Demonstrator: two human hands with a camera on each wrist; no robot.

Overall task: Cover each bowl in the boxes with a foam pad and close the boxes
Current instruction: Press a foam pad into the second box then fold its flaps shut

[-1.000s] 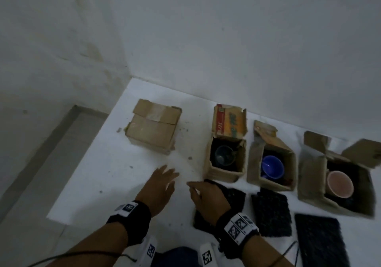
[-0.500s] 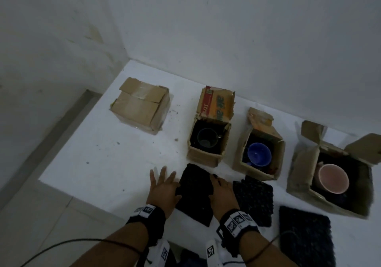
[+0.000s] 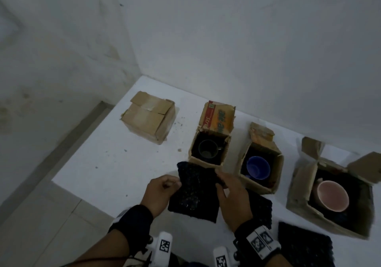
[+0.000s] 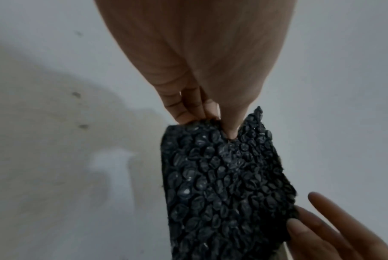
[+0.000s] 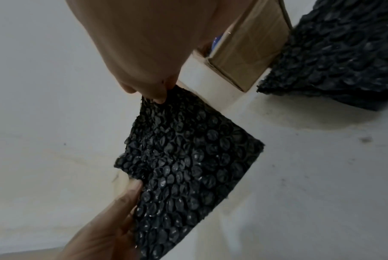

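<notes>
Both hands hold one black bubbly foam pad [image 3: 195, 192] off the white table, just in front of the open box [image 3: 207, 162] with the dark bowl [image 3: 207, 149]. My left hand [image 3: 175, 184] pinches the pad's left edge; the left wrist view shows thumb and fingers closed on the pad [image 4: 224, 184]. My right hand [image 3: 219, 182] pinches its right edge, seen up close on the pad [image 5: 184, 158] in the right wrist view. Further right stand an open box with a blue bowl [image 3: 257, 167] and another with a pink bowl [image 3: 332, 192].
A closed cardboard box [image 3: 150, 118] sits at the back left. Two more black pads [image 3: 259, 209] [image 3: 305, 246] lie on the table in front of the right boxes. The table's left edge [image 3: 88, 139] drops to a tiled floor. White walls stand behind.
The hands lay flat beside and on the pad on the table; now both pinch its edges and it is raised toward the dark bowl's box.
</notes>
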